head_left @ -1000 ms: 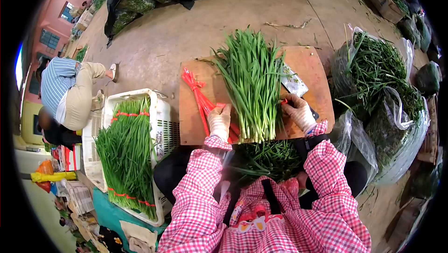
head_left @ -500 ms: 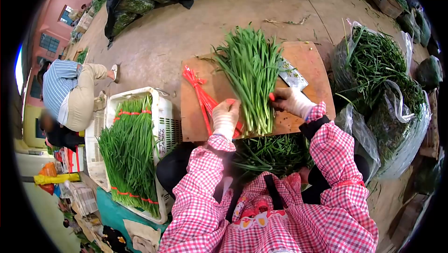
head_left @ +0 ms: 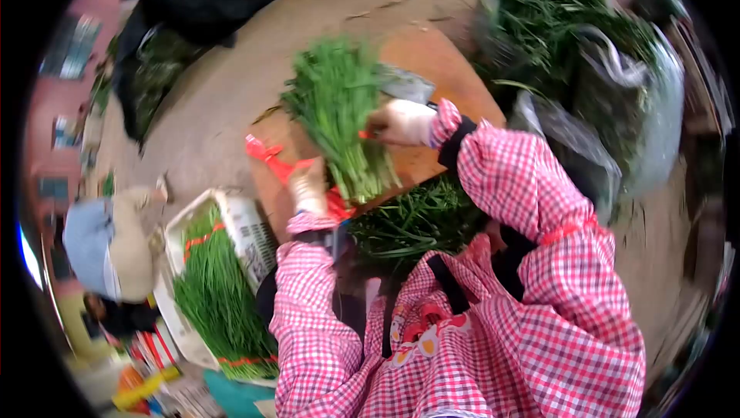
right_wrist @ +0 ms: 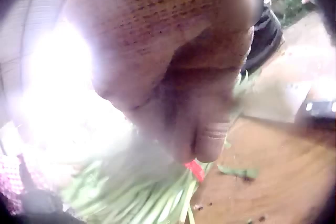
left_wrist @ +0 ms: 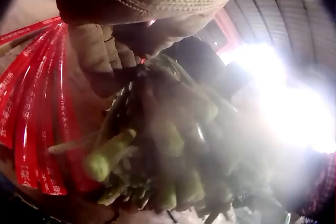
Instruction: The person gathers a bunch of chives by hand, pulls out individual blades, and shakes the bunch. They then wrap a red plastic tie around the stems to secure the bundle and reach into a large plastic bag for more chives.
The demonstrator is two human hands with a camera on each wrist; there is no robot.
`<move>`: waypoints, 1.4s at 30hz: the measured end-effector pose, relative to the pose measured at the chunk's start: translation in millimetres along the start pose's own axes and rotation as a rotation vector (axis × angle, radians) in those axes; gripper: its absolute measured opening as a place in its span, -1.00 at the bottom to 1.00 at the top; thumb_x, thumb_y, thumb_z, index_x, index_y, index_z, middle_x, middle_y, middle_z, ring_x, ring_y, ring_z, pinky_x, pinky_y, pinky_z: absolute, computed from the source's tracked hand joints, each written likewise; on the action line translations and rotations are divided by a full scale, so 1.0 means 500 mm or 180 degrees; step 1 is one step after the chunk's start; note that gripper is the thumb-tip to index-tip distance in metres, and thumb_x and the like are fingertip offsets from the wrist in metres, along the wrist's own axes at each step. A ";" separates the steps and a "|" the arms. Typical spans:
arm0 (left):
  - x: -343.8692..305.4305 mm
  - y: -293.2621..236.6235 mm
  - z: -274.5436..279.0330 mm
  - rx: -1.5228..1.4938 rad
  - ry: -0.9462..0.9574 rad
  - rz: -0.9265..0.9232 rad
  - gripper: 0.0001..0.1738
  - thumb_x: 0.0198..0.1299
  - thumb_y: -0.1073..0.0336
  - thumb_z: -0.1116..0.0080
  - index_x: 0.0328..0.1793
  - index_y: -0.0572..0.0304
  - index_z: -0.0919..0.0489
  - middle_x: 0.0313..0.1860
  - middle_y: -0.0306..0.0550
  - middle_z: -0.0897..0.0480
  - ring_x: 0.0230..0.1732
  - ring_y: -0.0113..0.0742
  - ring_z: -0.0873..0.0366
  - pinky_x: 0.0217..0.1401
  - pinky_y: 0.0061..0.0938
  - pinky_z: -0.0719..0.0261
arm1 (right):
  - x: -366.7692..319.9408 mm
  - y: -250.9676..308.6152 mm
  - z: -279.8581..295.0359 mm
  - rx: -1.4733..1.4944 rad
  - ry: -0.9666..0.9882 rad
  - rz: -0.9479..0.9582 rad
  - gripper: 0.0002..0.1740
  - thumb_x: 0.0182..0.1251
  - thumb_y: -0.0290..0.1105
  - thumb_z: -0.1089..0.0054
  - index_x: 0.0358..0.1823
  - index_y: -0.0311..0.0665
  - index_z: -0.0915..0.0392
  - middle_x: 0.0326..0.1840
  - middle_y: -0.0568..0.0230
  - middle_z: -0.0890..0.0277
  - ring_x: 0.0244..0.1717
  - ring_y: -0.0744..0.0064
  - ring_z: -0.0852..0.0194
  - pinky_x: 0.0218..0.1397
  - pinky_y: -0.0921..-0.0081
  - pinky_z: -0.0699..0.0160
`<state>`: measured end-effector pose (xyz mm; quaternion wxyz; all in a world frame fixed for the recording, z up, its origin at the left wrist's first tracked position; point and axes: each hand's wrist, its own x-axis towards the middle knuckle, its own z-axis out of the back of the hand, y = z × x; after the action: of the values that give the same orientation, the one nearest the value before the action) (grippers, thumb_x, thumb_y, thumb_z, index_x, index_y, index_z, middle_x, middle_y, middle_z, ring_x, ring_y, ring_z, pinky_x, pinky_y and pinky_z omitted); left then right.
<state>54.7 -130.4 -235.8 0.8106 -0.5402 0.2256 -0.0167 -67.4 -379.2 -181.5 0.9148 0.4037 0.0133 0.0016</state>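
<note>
Fingers [right_wrist: 210, 134] of the gloved right hand [head_left: 401, 123] are curled tight, pinching a red tie [right_wrist: 195, 170] against the bunch of chives [head_left: 339, 113] at mid-length! The bunch lies on the wooden board [head_left: 420, 165], its long axis running from near edge to far edge (slightly slanted). Cut stems point at the person, leaf tips reach the far edge. The left hand [head_left: 308, 187] sits at the board's near edge, fingers [left_wrist: 102, 66] bent round the stem ends, above the loose red ties [head_left: 266, 152]. The cleaver [head_left: 408, 85] lies on the board too.

chive stems [left_wrist: 157, 150] blurred, cleaver [head_left: 408, 85] half hidden
</note>
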 end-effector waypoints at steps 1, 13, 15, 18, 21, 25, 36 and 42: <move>0.002 0.009 0.005 -0.0606 0.0088 0.0344 -0.82 0.27 0.23 -0.15 -0.24 0.16 -0.65 -0.38 -0.12 -0.70 -0.50 -0.31 -0.60 -0.49 -0.45 -0.50 | -0.023 -0.001 0.028 0.0043 -0.0054 -0.0018 -0.71 0.19 -0.33 -0.22 -0.05 -0.20 -0.61 -0.26 0.06 -0.65 -0.23 0.08 -0.64 -0.12 0.23 -0.58; -0.187 -0.207 -0.014 -0.0822 0.0015 -0.1921 -0.45 0.31 0.29 -0.16 0.36 0.37 -0.34 0.13 0.01 -0.49 0.14 -0.18 -0.47 0.29 -0.33 -0.41 | -0.735 -0.099 0.153 0.1076 -0.2156 -0.2442 -0.65 0.23 -0.35 -0.24 0.03 -0.32 -0.62 -0.13 0.17 -0.67 -0.17 0.44 -0.60 -0.02 0.47 -0.58; -0.216 -0.230 -0.072 -0.0627 0.0301 -0.2367 -0.45 0.32 0.31 -0.14 0.38 0.42 -0.33 0.16 0.03 -0.48 0.18 -0.21 -0.45 0.31 -0.40 -0.38 | -0.818 -0.148 0.047 0.1312 -0.2187 -0.2810 -0.64 0.20 -0.34 -0.25 0.01 -0.33 -0.62 -0.10 0.10 -0.67 -0.09 0.35 -0.63 0.06 0.43 -0.57; -0.324 -0.324 -0.222 -0.0916 0.0795 -0.1923 -0.46 0.29 0.35 -0.16 0.36 0.42 -0.39 0.22 0.04 -0.52 0.29 -0.22 -0.41 0.37 -0.39 -0.34 | -0.851 -0.185 -0.080 0.2103 -0.3024 -0.2898 -0.57 0.26 -0.38 -0.25 0.15 -0.35 -0.54 0.02 0.14 -0.65 -0.01 0.37 -0.61 0.11 0.46 -0.56; -0.394 -0.363 -0.365 -0.0277 0.1512 -0.1990 -0.58 0.29 0.38 -0.12 0.25 0.39 -0.52 0.16 0.00 -0.59 0.20 -0.24 -0.50 0.31 -0.39 -0.42 | -0.807 -0.203 -0.145 0.2005 -0.4143 -0.2999 -0.34 0.27 -0.28 -0.31 0.34 -0.42 -0.35 0.28 -0.05 -0.48 0.23 0.22 -0.49 0.25 0.39 -0.47; -0.436 -0.333 -0.534 0.0570 0.3668 -0.0745 -0.63 0.37 0.27 -0.06 0.20 0.33 -0.56 0.12 -0.01 -0.59 0.18 -0.26 -0.52 0.25 -0.37 -0.49 | -0.677 -0.162 -0.221 0.2828 -0.2618 -0.2836 -0.21 0.19 -0.22 -0.30 0.44 -0.33 -0.26 0.31 -0.12 -0.44 0.22 0.14 -0.53 0.24 0.36 -0.53; -0.262 0.048 -0.673 0.0413 0.2124 0.1294 -0.49 0.20 0.12 -0.20 0.23 0.22 -0.53 0.22 -0.02 -0.49 0.25 -0.10 -0.33 0.29 0.02 -0.23 | -0.654 -0.111 -0.130 0.2660 -0.2588 -0.2097 -0.60 0.22 -0.29 -0.27 0.07 -0.29 -0.58 -0.02 -0.01 -0.62 -0.07 0.15 -0.64 0.06 0.33 -0.59; -0.335 -0.049 -0.695 0.0599 0.1828 0.0826 -0.44 0.23 0.30 -0.21 0.33 0.41 -0.46 0.26 0.07 -0.52 0.23 -0.21 -0.43 0.33 -0.44 -0.31 | -0.807 -0.354 -0.156 0.1446 -0.3364 -0.4762 -0.23 0.18 0.08 -0.23 0.28 -0.35 -0.42 0.23 -0.21 -0.48 0.27 -0.16 -0.41 0.34 0.18 -0.35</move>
<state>-223.7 -397.0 -265.1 0.7555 -0.4028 0.5095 -0.0856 -474.0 -446.2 -355.7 0.4653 0.4074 -0.1476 -0.7718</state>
